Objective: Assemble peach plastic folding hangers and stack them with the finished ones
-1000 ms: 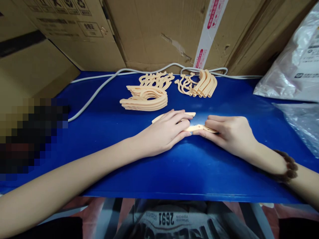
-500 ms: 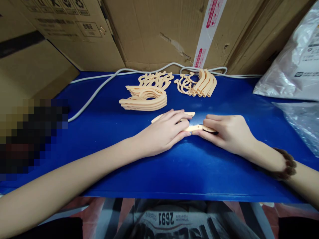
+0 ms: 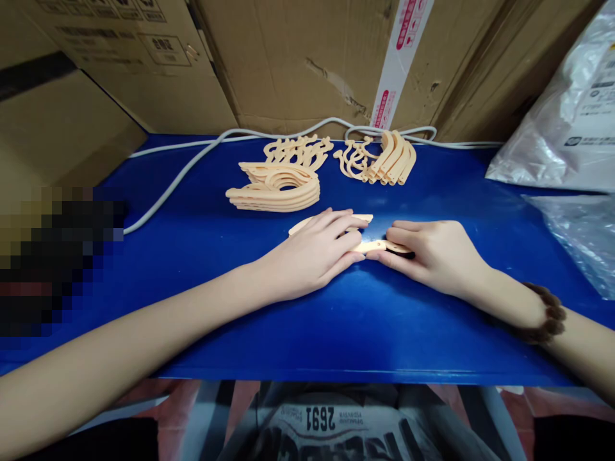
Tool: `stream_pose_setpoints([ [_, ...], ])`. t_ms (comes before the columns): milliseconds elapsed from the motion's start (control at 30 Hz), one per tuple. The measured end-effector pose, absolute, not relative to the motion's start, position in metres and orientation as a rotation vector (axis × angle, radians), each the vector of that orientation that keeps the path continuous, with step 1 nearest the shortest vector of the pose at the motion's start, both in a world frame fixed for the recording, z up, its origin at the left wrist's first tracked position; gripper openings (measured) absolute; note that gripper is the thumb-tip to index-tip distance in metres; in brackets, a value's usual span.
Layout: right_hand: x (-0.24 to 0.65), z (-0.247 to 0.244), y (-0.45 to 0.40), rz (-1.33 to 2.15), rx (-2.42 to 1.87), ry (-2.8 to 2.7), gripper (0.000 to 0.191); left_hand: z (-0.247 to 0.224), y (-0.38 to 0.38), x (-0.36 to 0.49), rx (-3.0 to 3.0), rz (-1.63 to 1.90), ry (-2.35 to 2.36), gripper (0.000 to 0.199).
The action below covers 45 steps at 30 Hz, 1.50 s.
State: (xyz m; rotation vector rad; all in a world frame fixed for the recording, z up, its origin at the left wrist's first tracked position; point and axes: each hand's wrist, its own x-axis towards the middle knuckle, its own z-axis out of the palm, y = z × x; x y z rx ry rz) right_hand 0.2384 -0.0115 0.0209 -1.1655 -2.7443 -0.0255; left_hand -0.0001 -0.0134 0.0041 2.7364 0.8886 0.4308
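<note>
My left hand [image 3: 314, 256] lies over a beige plastic hanger piece [image 3: 371, 246], with its fingers curled round it and pressing it down on the blue table. Part of the piece shows beyond the fingertips, with a small hole near its end. My right hand [image 3: 439, 253] is closed on a second beige hanger arm [image 3: 396, 248], whose end meets the first piece. Most of that arm is hidden by the fingers. The two thumbs almost touch at the joint. Behind my left hand sits a stack of curved beige hanger pieces [image 3: 273, 200].
Beige hooks [image 3: 298, 151] lie behind the stack. To their right are more hooks [image 3: 353, 163] and a row of curved arms [image 3: 394, 160]. A white cable [image 3: 182, 176] crosses the back of the blue table [image 3: 307, 339]. Cardboard boxes [image 3: 288, 64] stand behind; plastic bags [image 3: 552, 141] lie right.
The whole view has shifted slightly. Both hands keep their hold on the beige pieces, with hardly any movement between them.
</note>
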Motion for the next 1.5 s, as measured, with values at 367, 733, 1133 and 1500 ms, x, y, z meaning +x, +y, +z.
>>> stream_pose_setpoints([
  [367, 0.2383, 0.0217, -0.0107, 0.03, -1.186, -2.711, 0.061, 0.0031, -0.0127, -0.0002, 2.743, 0.436, 0.885, 0.027],
  [733, 0.2379, 0.0214, -0.0099, 0.002, -1.163, -2.705, 0.058, 0.0036, -0.0129, 0.0002, 2.738, 0.428, 0.89, 0.026],
  [1133, 0.2386, 0.0206, -0.0081, 0.061, -1.152, -2.721, 0.057, 0.002, -0.0128, 0.0, 2.768, 0.435, 0.889, 0.028],
  [1500, 0.2396, 0.0213, -0.0077, 0.091, -1.166, -2.745, 0.057, 0.0034, -0.0128, 0.0007, 2.787, 0.396, 0.902, 0.029],
])
